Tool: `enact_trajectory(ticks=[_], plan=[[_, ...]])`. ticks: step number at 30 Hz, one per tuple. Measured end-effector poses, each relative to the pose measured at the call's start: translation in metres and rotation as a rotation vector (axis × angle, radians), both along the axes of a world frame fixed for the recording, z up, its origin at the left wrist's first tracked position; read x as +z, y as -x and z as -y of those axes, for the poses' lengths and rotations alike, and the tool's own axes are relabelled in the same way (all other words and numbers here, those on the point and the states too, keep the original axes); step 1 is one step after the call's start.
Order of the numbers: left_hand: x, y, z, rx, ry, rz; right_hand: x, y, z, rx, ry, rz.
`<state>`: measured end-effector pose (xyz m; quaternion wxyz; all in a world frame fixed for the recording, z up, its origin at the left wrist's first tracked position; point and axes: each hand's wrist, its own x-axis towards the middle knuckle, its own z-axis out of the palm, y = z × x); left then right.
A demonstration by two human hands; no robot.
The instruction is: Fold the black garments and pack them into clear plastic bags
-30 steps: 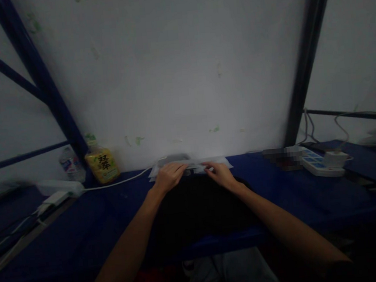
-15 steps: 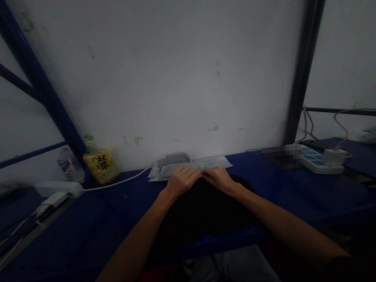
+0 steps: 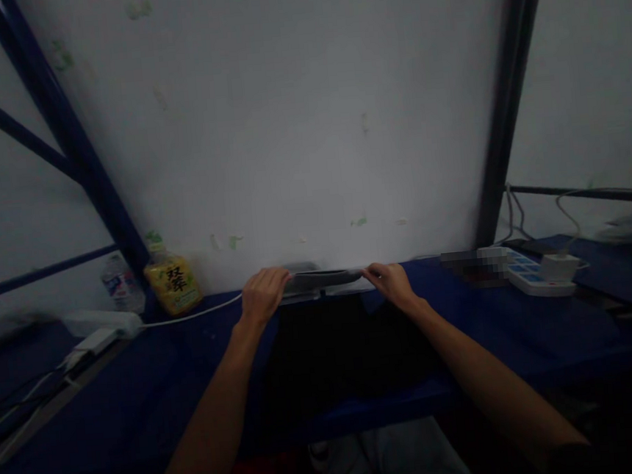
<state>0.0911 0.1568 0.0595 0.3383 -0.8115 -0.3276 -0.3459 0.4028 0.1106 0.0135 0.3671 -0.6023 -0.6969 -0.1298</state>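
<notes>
A black cloth garment (image 3: 347, 345) with a grey band (image 3: 325, 279) along its far edge lies over the blue table, too dark to tell its exact kind. My left hand (image 3: 264, 294) pinches the left end of the band, fingers closed on it. At the right end, my right hand (image 3: 392, 283) grips it between thumb and fingers. The band is stretched level between both hands, a little raised, showing a narrow slit-like opening. Behind it, pale clear plastic packaging (image 3: 296, 268) is mostly hidden.
A yellow drink bottle (image 3: 175, 282) and a clear bottle (image 3: 122, 286) stand at the back left of the blue table (image 3: 156, 376). A white power strip (image 3: 535, 277) with a plugged adapter lies right. White cables run left. Metal posts flank the wall.
My hands have moved apart from the middle, left hand leftward and right hand rightward. The grey band now shows stretched between them. The view has shifted slightly.
</notes>
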Motion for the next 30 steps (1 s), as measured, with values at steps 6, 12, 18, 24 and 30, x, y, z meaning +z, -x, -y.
enact_trajectory(ticks=[6,12,18,24,30], plan=[[-0.006,-0.004,-0.002,-0.022,0.036,0.015,0.005,0.005,0.006,0.048,0.031,-0.122],[-0.013,-0.023,0.003,-0.069,0.039,-0.069,0.009,0.028,0.018,0.334,0.011,0.026],[-0.022,-0.036,0.003,-0.161,0.145,-0.060,0.015,0.042,0.025,0.138,0.134,0.121],[-0.031,-0.045,0.000,-0.245,0.291,-0.011,0.014,0.048,0.027,0.167,0.084,0.238],[-0.033,-0.057,0.000,-0.300,0.300,-0.109,0.004,0.053,0.011,0.223,0.211,0.155]])
